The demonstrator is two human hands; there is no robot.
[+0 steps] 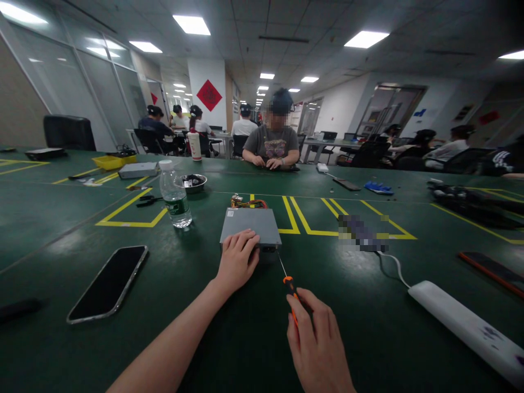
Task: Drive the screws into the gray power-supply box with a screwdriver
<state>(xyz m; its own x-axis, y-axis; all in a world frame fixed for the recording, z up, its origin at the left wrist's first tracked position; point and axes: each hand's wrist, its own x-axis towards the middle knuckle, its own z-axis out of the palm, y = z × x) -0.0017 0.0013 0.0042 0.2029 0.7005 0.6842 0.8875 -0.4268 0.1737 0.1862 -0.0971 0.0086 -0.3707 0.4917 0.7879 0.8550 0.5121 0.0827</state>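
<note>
Here the fingers point(246, 244) of the left hand point(237, 262) lie spread and flat over the near edge of a flat grey metal box point(250, 226), pressing on its top without gripping around it. The box sits on the dark green table mat point(245, 338), near the middle and just ahead of the person, with a bundle of yellow and orange wires point(248, 203) showing at its far end. The right hand point(317, 341) is curled shut around the orange and black handle of a thin-shafted screwdriver point(287, 277); the slim metal shaft runs up and to the left, and its tip meets the box's near right corner, though whether it sits in a screw cannot be told.

To the left of the left forearm a black smartphone point(108, 284) lies face up and dark on the mat. Beyond it stands a clear plastic water bottle with a white cap point(174, 194), upright, inside yellow taped lines point(131, 210). Behind the bottle is a small metal bowl point(194, 182) with dark bits in it, and black pliers point(148, 201) lie to the bottle's left. On the right, a long white power strip point(466, 325) lies at an angle with its white cord point(393, 265) curling toward the centre. Across the table a person in a grey printed shirt point(272, 144) sits with both hands down on the mat, and more people sit at desks behind.
</note>
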